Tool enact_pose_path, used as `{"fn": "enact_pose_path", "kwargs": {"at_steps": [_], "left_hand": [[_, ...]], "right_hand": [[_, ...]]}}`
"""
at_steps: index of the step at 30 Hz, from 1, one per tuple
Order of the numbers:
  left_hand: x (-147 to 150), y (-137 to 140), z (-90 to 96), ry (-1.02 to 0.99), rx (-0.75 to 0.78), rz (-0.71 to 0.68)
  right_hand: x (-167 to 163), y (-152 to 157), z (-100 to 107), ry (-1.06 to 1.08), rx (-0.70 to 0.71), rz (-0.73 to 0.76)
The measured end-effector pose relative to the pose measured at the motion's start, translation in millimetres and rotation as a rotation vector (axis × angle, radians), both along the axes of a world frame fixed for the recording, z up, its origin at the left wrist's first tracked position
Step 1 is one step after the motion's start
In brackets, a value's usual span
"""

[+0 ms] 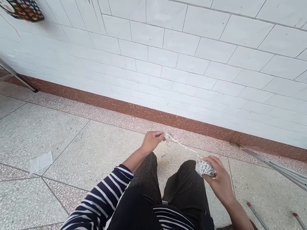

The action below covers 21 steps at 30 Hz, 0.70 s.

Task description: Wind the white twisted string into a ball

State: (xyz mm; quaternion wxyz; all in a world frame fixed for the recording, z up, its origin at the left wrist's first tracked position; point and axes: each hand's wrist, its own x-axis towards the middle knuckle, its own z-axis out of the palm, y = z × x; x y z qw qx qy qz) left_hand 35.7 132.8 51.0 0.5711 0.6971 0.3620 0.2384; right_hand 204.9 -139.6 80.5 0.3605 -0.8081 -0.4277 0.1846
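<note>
While a white tiled wall (160,44) is faced across a speckled floor (113,151), near the right knee (188,171) the right hand (220,182) is curled, and the left hand (151,142) is narrowed to a pinch; held in the former is a ball of white cord (203,168), in the latter its thin strand (184,147).

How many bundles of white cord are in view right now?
1: the bundle of white cord, in the right hand, its strand running to the left hand. No other shows.
</note>
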Motion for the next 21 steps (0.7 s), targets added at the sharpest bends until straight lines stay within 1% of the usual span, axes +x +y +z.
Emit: {"fn": "enact_pose_path", "kwargs": {"at_steps": [2,4,8,10,12,14,16,18,21], "left_hand": [[-4,9,-0.7,-0.014,-0.069,0.069],[-5,11,0.6,-0.042,-0.113,0.055],[1,-6,8.7,-0.110,-0.153,-0.038],[6,-18,13.1,-0.127,-0.164,-0.075],[9,-28,15.8,-0.143,-0.175,-0.148],[10,-37,16.7,-0.147,-0.169,-0.223],[8,-44,16.6,-0.115,-0.155,-0.277],[5,-47,17.1,-0.075,-0.149,-0.311],[0,-48,20.1,-0.098,-0.178,-0.333]], "right_hand": [[7,-3,-2,-0.009,0.001,-0.038],[9,-2,-1,0.035,0.002,-0.014],[-7,18,13,0.239,-0.035,0.232],[-17,35,20,0.299,-0.059,0.301],[-23,52,24,0.371,-0.094,0.347],[-25,65,24,0.463,-0.139,0.375],[-23,72,22,0.507,-0.180,0.395],[-20,74,18,0.473,-0.195,0.396],[-17,67,8,0.407,-0.181,0.318]]}}
